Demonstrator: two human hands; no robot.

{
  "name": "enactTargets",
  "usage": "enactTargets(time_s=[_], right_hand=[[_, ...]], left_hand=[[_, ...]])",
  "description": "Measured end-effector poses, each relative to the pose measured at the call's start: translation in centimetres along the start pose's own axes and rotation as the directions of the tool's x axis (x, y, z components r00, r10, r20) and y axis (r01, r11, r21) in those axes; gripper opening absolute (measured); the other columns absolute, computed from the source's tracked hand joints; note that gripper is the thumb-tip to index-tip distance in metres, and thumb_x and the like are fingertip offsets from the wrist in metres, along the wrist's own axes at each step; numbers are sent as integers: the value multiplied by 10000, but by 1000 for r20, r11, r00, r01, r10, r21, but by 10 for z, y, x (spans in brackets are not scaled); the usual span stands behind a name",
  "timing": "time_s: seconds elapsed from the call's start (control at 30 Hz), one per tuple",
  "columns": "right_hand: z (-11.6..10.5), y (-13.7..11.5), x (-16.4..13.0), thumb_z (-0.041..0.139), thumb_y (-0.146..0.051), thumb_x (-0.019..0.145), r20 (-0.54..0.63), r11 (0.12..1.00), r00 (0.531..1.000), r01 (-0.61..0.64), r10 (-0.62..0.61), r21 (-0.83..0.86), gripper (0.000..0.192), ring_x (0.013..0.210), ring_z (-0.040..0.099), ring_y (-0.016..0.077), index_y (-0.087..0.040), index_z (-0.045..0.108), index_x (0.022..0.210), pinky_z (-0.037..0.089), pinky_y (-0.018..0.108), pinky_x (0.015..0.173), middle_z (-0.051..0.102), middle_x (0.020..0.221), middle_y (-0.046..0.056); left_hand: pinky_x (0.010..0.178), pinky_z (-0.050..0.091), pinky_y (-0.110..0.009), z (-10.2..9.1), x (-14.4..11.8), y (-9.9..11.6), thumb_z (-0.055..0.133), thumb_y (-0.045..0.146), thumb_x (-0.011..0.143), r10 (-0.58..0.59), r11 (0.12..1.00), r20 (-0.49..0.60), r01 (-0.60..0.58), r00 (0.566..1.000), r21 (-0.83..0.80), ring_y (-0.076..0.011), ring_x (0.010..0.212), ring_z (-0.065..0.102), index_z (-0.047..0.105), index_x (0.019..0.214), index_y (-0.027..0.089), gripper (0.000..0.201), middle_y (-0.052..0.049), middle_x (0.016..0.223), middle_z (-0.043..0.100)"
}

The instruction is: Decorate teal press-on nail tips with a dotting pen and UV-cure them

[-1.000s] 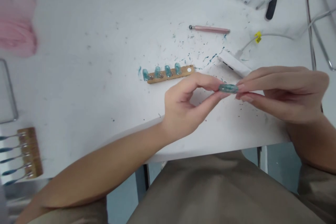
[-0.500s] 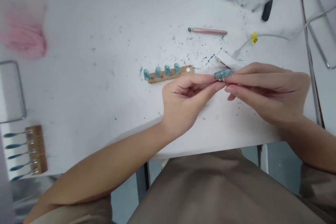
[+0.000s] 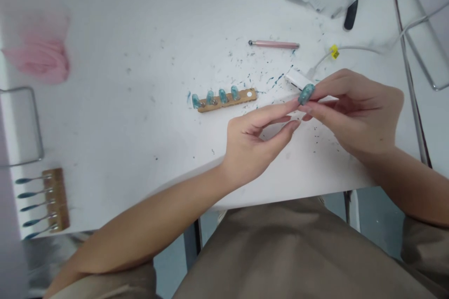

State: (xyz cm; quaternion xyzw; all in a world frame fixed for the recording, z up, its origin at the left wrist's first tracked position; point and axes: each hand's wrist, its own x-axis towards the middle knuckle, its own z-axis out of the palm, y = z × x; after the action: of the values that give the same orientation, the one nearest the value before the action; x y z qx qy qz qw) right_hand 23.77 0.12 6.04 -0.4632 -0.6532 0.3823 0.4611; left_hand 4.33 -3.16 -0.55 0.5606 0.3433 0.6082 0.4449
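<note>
The right hand (image 3: 354,112) pinches a teal nail tip (image 3: 306,94) between thumb and forefinger. The left hand (image 3: 250,147) has fingers narrowly parted, tips beside the nail, holding nothing.

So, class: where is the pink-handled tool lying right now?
In the head view, the pink-handled tool lies flat on the white table, up and right of centre, beyond the wooden strip of teal nail tips and left of the yellow-tagged cable.

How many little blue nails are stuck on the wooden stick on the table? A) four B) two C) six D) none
A: the wooden stick on the white table carries four blue nails in a row, with one bare white spot at its right end.
</note>
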Motion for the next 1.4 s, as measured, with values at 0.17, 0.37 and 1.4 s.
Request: enactTargets(time_s=[0.17, 0.37, 1.4], right_hand=[[0, 0, 5, 979, -129, 821, -25, 997, 1000, -6, 8, 76, 203, 773, 769, 77, -311, 910, 878, 688, 183, 692, 819, 880, -62], [1, 5, 9, 977, -88, 804, -16, 986, 1000, -12, 15, 166, 277, 708, 738, 47, -354, 919, 859, 648, 151, 654, 814, 855, -62], [-13, 23, 9, 961, -194, 903, -165, 994, 980, 111, -108, 11, 130, 758, 772, 147, -305, 956, 970, 620, 329, 686, 812, 837, 10]], left_hand=[[1063, 811, -412, 1, 0, 2, 909, 365, 1035, -20, 1000, 27, 20, 999, -22, -260, 1287, 886, 873, 1388, 427, 360, 10, 1391, 890], [1128, 793, -456, -1, 0, 6, 917, 318, 1031, -33, 998, 70, 36, 997, -46, -272, 1337, 867, 842, 1442, 443, 436, 17, 1447, 866], [1140, 595, -432, -201, 60, 18, 1149, 709, 551, -346, 619, 194, 68, 918, 782, -181, 907, 722, 646, 1653, 379, 1256, 73, 1126, 915]])
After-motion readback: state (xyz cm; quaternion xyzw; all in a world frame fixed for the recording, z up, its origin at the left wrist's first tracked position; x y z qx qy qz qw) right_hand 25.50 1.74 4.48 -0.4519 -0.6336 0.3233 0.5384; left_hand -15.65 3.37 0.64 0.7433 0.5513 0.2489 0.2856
